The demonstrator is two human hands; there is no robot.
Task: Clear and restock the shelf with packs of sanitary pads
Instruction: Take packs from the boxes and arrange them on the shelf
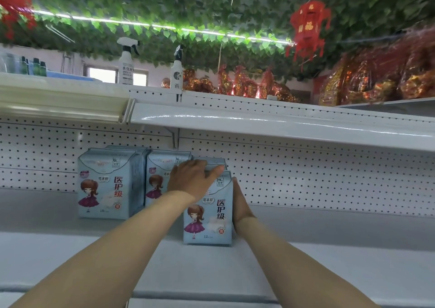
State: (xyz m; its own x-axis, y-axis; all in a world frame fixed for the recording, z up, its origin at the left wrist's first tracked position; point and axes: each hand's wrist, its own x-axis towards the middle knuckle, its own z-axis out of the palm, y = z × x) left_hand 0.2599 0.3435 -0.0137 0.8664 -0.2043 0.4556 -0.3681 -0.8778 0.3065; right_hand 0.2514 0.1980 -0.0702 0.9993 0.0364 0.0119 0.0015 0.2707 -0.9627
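Observation:
Light blue packs of sanitary pads with a cartoon girl stand on the white shelf. The front pack stands nearest the edge, with more packs lined up behind it. My left hand lies over the top of this row, fingers stretched across the pack tops. My right hand presses flat against the row's right side. Left of them stand a second pack, partly hidden by my left hand, and a third pack with another behind it.
A pegboard back wall runs behind the packs. Another white shelf hangs just above. On top of it stand two spray bottles and red-gold wrapped goods. Green leaves and a red lantern hang overhead.

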